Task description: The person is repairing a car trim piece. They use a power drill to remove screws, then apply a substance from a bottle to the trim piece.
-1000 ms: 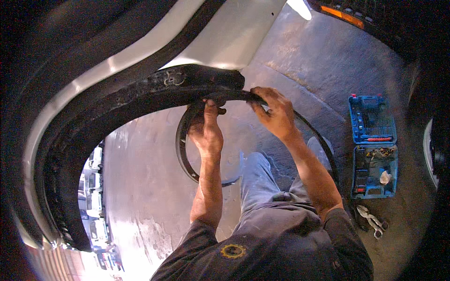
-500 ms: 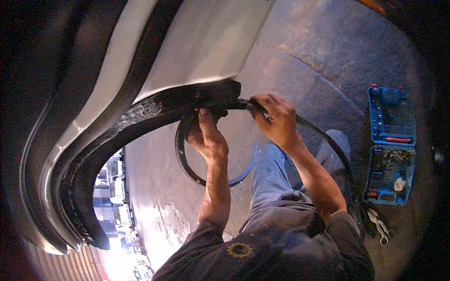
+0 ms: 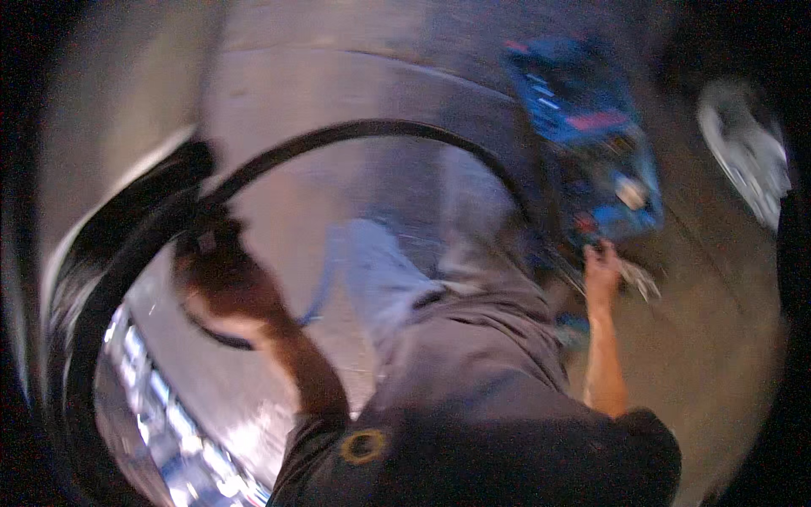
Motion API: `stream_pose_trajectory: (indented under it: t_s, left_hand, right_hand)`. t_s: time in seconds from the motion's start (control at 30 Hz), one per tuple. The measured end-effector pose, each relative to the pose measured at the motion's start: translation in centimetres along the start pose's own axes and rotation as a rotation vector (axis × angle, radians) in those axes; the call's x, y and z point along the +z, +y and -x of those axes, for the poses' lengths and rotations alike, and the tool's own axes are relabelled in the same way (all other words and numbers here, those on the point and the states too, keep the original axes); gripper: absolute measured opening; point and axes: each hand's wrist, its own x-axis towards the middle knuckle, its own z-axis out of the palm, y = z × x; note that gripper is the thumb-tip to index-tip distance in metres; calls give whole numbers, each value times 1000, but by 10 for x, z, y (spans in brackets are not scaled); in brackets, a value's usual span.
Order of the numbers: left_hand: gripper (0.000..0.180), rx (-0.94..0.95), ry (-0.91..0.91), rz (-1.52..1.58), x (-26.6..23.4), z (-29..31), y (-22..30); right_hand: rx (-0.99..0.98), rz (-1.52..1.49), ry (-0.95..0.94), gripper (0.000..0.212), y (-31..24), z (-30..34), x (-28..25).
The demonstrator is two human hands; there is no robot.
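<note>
My left hand (image 3: pixel 224 279), dark and blurred, is closed on a black rubber strip (image 3: pixel 372 128) at the end of the black wheel arch lining (image 3: pixel 173 173). From there the strip bows over my legs and drops toward the right. Far to the right, my right hand (image 3: pixel 601 275) is down at the near edge of an open blue tool case (image 3: pixel 612 224). Its fingers are smeared, and whether they hold anything cannot be made out. Just beside them lies a pale metal pair of pliers (image 3: pixel 640 280).
A light car body panel (image 3: pixel 110 110) curves along the left. Behind my left hand, a blue curved strip end (image 3: pixel 321 291) hangs near my jeans (image 3: pixel 376 262). A whitish rounded object (image 3: pixel 743 148) is at the far right. The concrete floor (image 3: pixel 287 76) spreads beyond.
My right hand has left the black strip and moved right, down to the tool case and pliers. My left hand stays at the arch end. The whole view has swung right.
</note>
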Motion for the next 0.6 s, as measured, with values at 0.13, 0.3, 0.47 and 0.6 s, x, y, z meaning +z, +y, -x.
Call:
stream_pose_trajectory:
  t_s: [0.13, 0.3, 0.47, 0.6]
  left_hand:
    - [49, -269, -75, 928, 9, 15, 0]
    - [41, -451, -153, 1373, 19, 23, -4]
    - [24, -391, -284, 1240, 15, 31, 16]
    - [27, -382, -310, 1014, 28, 40, -29]
  right_hand:
    - [346, 44, 161, 27, 183, 90, -37]
    - [518, 128, 163, 28, 165, 138, -18]
    - [258, 496, 462, 33, 203, 96, -21]
    - [-79, 708, 516, 38, 247, 6, -97]
